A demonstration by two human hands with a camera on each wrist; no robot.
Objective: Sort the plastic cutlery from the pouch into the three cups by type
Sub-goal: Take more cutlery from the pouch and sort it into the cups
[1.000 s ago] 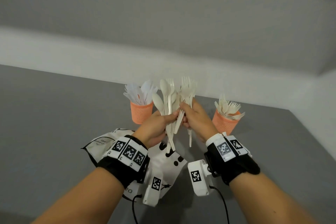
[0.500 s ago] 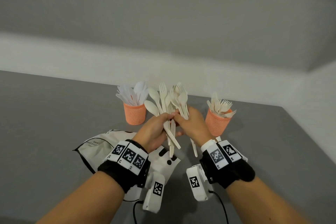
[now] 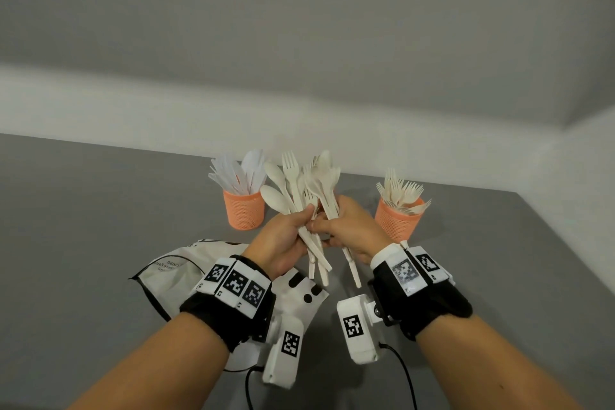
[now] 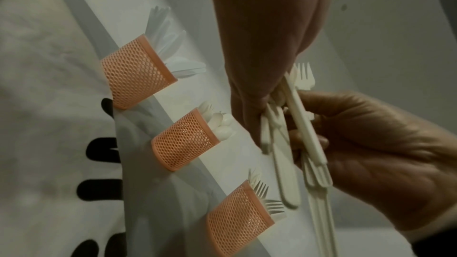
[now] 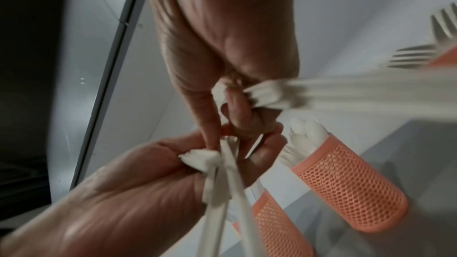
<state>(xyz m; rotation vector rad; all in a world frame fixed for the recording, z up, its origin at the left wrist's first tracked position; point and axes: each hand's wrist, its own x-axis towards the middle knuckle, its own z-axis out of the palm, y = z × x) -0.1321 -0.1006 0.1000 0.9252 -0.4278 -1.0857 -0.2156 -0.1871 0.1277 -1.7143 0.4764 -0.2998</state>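
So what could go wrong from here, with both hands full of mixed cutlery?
1. The left hand and right hand grip fanned, crossing bundles; a piece may slip onto the table.
2. Forks and spoons are mixed, so one could reach the wrong cup.
3. The fork cup looks crowded; forcing more in might tip it.

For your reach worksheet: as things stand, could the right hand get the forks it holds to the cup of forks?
Probably yes: the right hand grips its forks beside the fork cup, with nothing between them.
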